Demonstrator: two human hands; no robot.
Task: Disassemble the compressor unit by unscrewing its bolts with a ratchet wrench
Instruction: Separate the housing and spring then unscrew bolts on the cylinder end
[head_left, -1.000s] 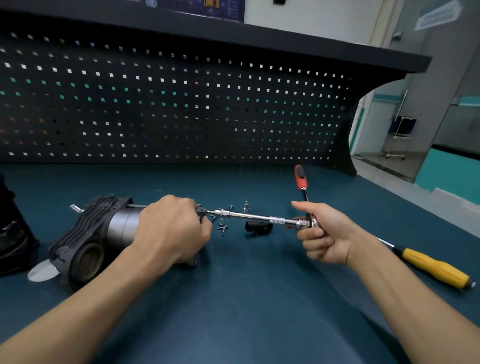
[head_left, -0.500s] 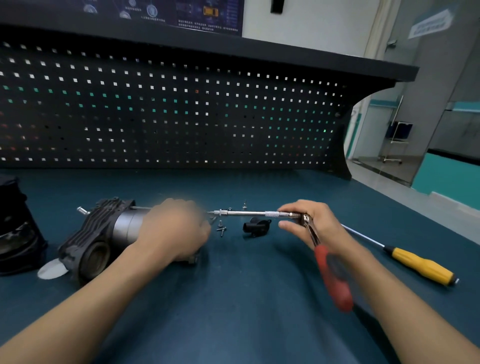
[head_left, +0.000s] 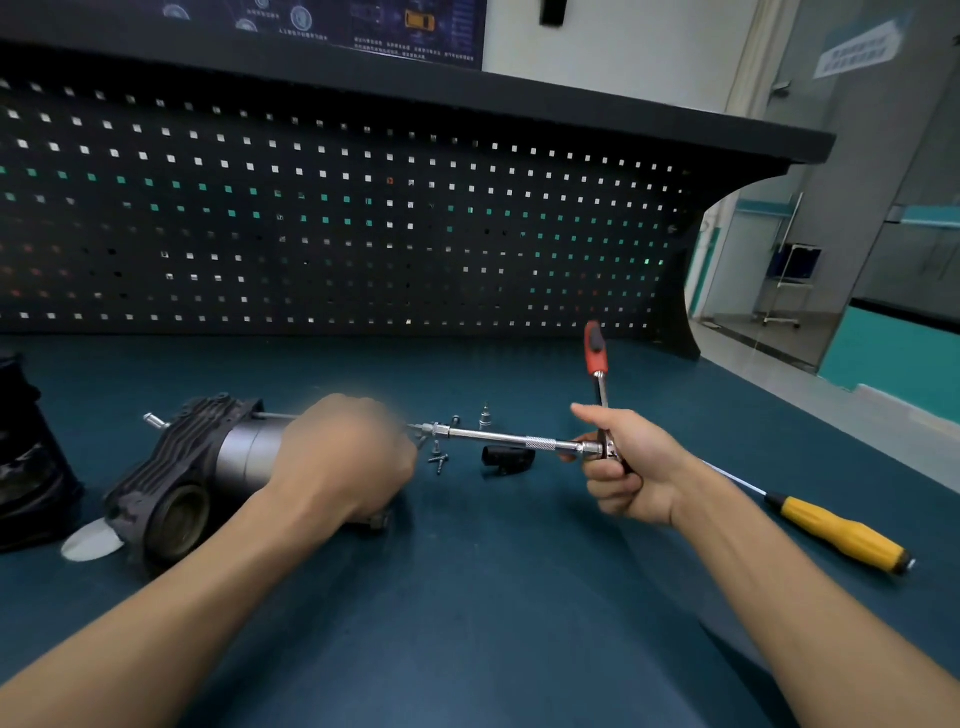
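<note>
- Gripping the compressor unit (head_left: 208, 462) at its right end: left hand (head_left: 343, 457), fingers curled over it, blurred.
- Right hand (head_left: 631, 470) wrapped round the ratchet wrench (head_left: 511, 440) head; red handle up, extension bar level into the unit.
- Unit lies sideways on the surface (head_left: 467, 597), left of centre.
- Loose screws (head_left: 441, 461) below the bar.

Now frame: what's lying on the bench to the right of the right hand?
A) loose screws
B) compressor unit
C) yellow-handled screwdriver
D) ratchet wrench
C: the yellow-handled screwdriver lies on the bench beyond the right hand, which grips the ratchet wrench. The loose screws lie between the hands, and the left hand holds the compressor unit.
</note>
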